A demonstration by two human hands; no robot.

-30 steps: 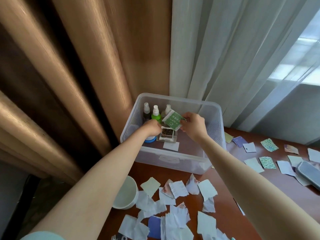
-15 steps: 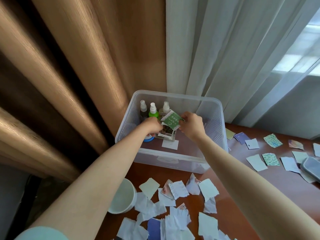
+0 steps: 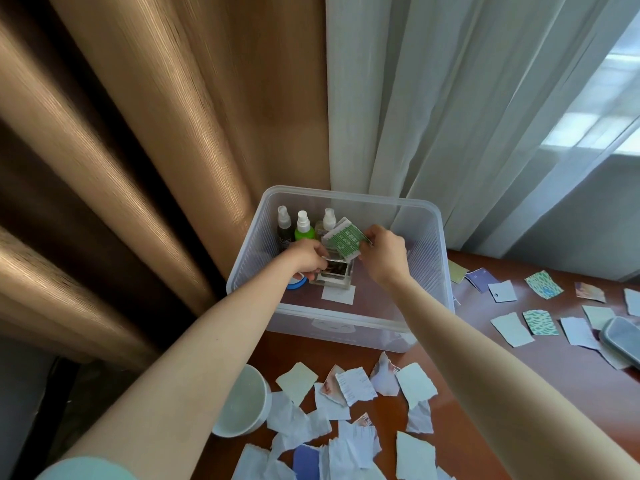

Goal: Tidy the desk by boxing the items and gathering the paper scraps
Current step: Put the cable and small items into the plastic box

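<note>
Observed left to right from the remote station.

1. Brown curtain (image 3: 145, 140) hangs at far left. Below it, a white bowl (image 3: 242, 400) stands at the bench (image 3: 304, 355) edge, upright.
2. Clear plastic box (image 3: 346, 197) sits on the bench against the curtains, lid off. Inside, along its far left wall, three spray bottles (image 3: 303, 227) stand upright in a row. A blue tape roll (image 3: 298, 282) lies on the box floor, partly hidden by my left wrist.
3. Left hand (image 3: 308, 259) is inside the box, fingers curled, pinching the near-left top edge of a small clear container (image 3: 334, 273) that rests on the box floor.
4. Right hand (image 3: 382, 254) is also inside the box, thumb and fingers pinching a green packet (image 3: 344, 242), held tilted just above the small clear container. Contact between packet and container: cannot tell.
5. A white slip (image 3: 338, 294) lies flat on the box floor, just in front of the container.
6. Torn paper scraps (image 3: 349, 403) are spread over the bench in front of the box; more lie right of it.
7. Grey case (image 3: 623, 336) lies at the right edge, over some scraps.
</note>
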